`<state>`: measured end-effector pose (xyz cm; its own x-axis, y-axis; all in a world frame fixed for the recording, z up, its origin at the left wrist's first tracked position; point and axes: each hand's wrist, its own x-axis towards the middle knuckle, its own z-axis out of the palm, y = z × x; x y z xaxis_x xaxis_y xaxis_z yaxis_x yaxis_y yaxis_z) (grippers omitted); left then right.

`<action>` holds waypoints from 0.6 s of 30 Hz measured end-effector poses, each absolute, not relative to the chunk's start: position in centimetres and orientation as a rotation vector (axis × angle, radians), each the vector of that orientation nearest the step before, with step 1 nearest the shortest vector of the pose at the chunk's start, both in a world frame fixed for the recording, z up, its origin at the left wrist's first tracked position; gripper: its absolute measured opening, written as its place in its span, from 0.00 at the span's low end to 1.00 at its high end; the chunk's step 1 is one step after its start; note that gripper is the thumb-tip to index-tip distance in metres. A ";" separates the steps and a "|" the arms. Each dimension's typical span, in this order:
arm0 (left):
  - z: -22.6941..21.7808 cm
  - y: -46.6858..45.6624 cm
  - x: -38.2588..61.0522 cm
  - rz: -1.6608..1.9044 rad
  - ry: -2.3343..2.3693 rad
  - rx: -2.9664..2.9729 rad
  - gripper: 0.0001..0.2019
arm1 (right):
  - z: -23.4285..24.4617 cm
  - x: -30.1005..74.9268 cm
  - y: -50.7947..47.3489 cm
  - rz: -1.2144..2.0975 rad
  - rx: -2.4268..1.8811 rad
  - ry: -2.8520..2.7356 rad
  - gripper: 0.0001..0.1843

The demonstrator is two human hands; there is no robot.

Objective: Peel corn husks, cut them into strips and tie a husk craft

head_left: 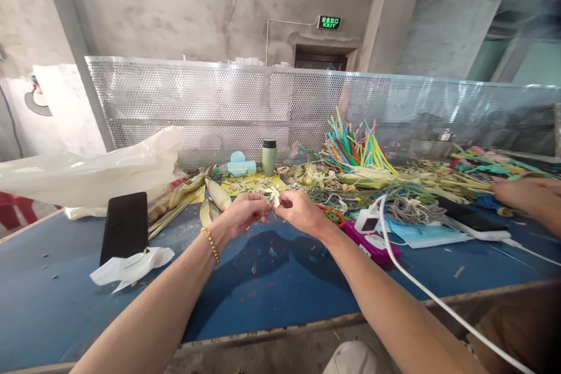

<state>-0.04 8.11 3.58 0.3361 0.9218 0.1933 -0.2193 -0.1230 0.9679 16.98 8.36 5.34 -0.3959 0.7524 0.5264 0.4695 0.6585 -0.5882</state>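
Note:
Between my two hands, above the blue table point(263, 295), is a small pale piece of corn husk point(274, 194) with narrow ends splayed like a star. My right hand point(300, 211) pinches it between thumb and forefinger. Just left of it, my left hand point(245, 213), with a gold bead bracelet point(210, 245) at the wrist, is closed in a pinch at its lower edge. Fingers hide part of the piece. Behind my hands lie husk scraps point(252, 187) on a yellow sheet, and a whole husk-covered ear of corn point(218, 194) is left of them.
A phone point(125, 228) and white paper point(134, 267) are at left. Colourful pipe cleaners point(357, 146) and a green cup point(269, 159) stand behind. A purple power strip point(372, 248) with a white cable point(407, 272) sits near my right forearm. Another person's hand point(526, 198) reaches in at right.

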 end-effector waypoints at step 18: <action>3.8 7.9 0.0 1.143 0.741 1.345 0.05 | 5.2 17.0 8.5 0.398 -0.915 -2.115 0.05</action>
